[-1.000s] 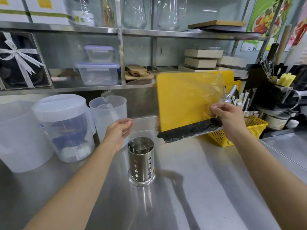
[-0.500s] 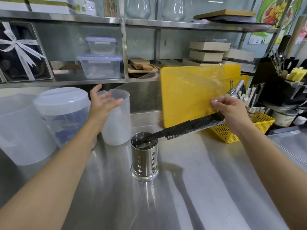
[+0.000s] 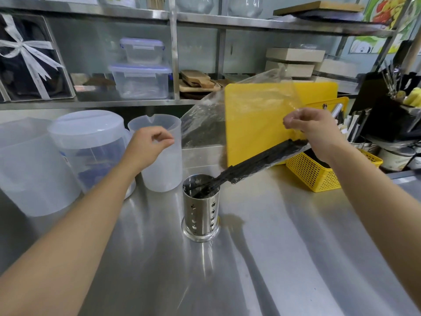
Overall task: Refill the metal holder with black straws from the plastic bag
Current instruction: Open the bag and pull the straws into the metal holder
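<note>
A perforated metal holder (image 3: 201, 210) stands upright on the steel counter (image 3: 273, 258). Above it a clear plastic bag (image 3: 250, 106) is tilted down to the left, and its black straws (image 3: 262, 158) slide from the bag's low end into the holder's mouth. My right hand (image 3: 312, 131) grips the bag at the straws' raised end. Left of the bag, my left hand (image 3: 150, 144) has thumb and fingers pinched together at the bag's stretched left edge. Several straw ends lie inside the holder.
A yellow cutting board (image 3: 319, 94) leans behind the bag, with a yellow mesh basket (image 3: 314, 176) to its right. A translucent jug (image 3: 161, 169) and a lidded pitcher (image 3: 91, 142) stand left of the holder. Shelves with boxes run along the back.
The bag tipped lower and its straws reached into the holder. My left hand came down from an open raised pose and closed at the bag's left edge, which now spreads out.
</note>
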A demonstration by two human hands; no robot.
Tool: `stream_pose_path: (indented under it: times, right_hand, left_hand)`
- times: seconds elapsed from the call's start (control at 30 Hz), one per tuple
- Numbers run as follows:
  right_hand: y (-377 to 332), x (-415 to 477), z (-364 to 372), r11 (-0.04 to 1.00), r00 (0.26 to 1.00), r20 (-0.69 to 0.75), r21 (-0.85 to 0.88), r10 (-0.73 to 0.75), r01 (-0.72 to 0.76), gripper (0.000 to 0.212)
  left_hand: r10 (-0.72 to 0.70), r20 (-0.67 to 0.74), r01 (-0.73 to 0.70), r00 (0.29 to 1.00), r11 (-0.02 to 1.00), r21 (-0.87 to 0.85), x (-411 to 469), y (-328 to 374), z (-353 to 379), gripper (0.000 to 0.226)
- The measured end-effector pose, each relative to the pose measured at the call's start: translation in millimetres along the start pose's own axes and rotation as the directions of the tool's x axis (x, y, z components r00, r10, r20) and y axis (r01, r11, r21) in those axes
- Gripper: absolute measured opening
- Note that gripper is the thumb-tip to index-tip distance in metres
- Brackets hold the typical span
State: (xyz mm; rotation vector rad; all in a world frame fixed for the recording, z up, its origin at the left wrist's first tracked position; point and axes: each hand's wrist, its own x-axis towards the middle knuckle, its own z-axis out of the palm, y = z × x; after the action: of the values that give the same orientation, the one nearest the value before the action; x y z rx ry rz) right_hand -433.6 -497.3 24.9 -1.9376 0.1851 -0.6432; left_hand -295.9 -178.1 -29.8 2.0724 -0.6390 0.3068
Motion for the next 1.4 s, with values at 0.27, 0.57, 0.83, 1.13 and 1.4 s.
stream_pose_path:
  times: [0.27, 0.57, 0.83, 1.13, 1.4]
  right_hand:
    - [-21, 17, 18, 0.993, 0.996, 0.075, -0.1, -0.052, 0.059, 0.01]
    - [-36, 24, 35, 0.984, 0.991, 0.106, -0.148, -0.083, 0.099, 0.016]
    - [-44, 25, 52, 0.972, 0.987, 0.109, -0.193, -0.116, 0.135, 0.013]
    - [-21, 9, 56, 0.959, 0.953, -0.181, -0.193, -0.242, 0.207, 0.035]
    - [55, -20, 54, 0.921, 0.934, -0.317, 0.388, 0.164, -0.03, 0.043]
  left_hand:
    - [-0.103, -0.004, 0.102, 0.995, 0.992, -0.079, -11, -17, -1, 0.009]
    - [-0.219, 0.057, 0.227, 0.974, 0.94, -0.254, -22, -40, 7, 0.017]
    - [-0.262, 0.055, 0.267, 0.964, 0.926, -0.267, -32, -50, 14, 0.019]
    - [-0.282, 0.064, 0.289, 0.957, 0.932, -0.218, -31, -56, 17, 0.015]
    - [-0.277, 0.048, 0.28, 0.96, 0.93, -0.24, -32, -65, 21, 0.016]
